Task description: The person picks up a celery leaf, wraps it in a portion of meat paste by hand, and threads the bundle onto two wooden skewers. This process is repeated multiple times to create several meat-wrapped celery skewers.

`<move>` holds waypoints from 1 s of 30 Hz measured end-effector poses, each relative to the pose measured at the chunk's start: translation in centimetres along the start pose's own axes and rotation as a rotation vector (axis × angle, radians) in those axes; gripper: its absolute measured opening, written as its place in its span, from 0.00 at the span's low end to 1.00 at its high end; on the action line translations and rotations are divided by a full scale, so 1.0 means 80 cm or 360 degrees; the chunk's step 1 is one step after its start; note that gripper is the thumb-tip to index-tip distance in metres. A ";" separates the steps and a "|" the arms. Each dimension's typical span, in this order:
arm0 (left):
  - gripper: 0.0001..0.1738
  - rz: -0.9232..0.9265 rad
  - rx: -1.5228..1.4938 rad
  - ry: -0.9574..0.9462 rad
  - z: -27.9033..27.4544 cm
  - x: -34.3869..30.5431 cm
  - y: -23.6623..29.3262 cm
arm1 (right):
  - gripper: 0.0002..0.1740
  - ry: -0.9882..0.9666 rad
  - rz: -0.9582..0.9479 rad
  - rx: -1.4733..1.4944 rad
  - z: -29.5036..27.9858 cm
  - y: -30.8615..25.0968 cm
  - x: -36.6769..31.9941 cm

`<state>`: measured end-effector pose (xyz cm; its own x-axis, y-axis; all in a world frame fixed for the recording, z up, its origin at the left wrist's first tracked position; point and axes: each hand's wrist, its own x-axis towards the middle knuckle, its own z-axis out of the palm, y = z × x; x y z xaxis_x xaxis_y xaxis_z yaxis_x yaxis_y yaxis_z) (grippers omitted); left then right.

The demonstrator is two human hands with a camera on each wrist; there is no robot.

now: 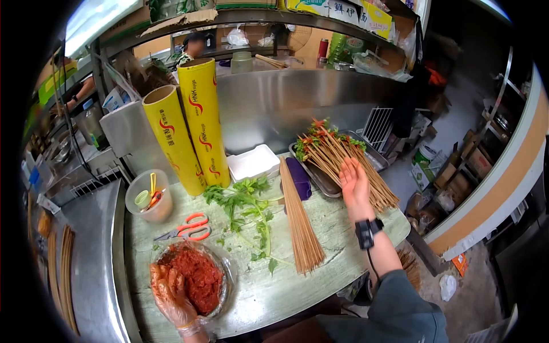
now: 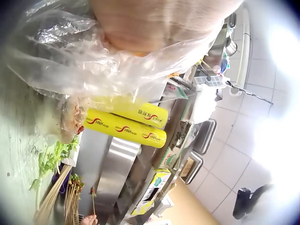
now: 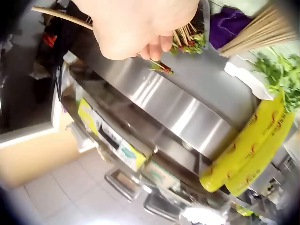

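Work looks well along yet unfinished: topped skewers [image 1: 331,154] heap over a dark metal tray [image 1: 327,188] by the surface's far right edge, while bare wooden sticks [image 1: 300,228] lie unused. A clear bowl [image 1: 230,274] near the close left corner holds red paste [image 1: 200,277]. The gloved left hand [image 1: 174,297] touches it, grasp unclear; the right hand [image 1: 355,183] pinches one green-and-red-tipped skewer [image 3: 164,68].

1. Commercial-style kitchen, prep corner.
2. Food: bowl [image 1: 229,273] of red paste [image 1: 197,280], leafy greens [image 1: 251,207], bare skewers [image 1: 301,226], tray [image 1: 330,193] of loaded skewers [image 1: 380,188].
3. Fittings: steel counter [image 1: 97,257], steel panel [image 1: 263,103], overhead shelf [image 1: 246,17], cartons [image 1: 374,22].
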<state>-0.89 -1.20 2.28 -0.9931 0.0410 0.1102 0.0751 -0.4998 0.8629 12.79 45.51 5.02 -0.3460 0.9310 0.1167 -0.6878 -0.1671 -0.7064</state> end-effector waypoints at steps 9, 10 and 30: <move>0.30 -0.0043 0.0013 0.0010 0.008 0.002 0.004 | 0.20 -0.0074 0.0493 0.0025 -0.033 0.036 0.037; 0.30 -0.0071 0.0044 0.0036 0.006 0.000 0.005 | 0.15 -0.0202 0.0621 -0.0042 -0.012 0.029 0.009; 0.21 -0.0096 -0.0044 0.0010 -0.004 0.001 -0.005 | 0.12 -0.1969 -0.0084 -0.2699 0.151 0.174 -0.161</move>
<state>-1.06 -1.30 1.81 -0.9963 0.0664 0.0553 0.0127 -0.5201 0.8540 -0.04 27.27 2.13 -0.9865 0.1530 -0.0586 0.1636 0.9029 -0.3975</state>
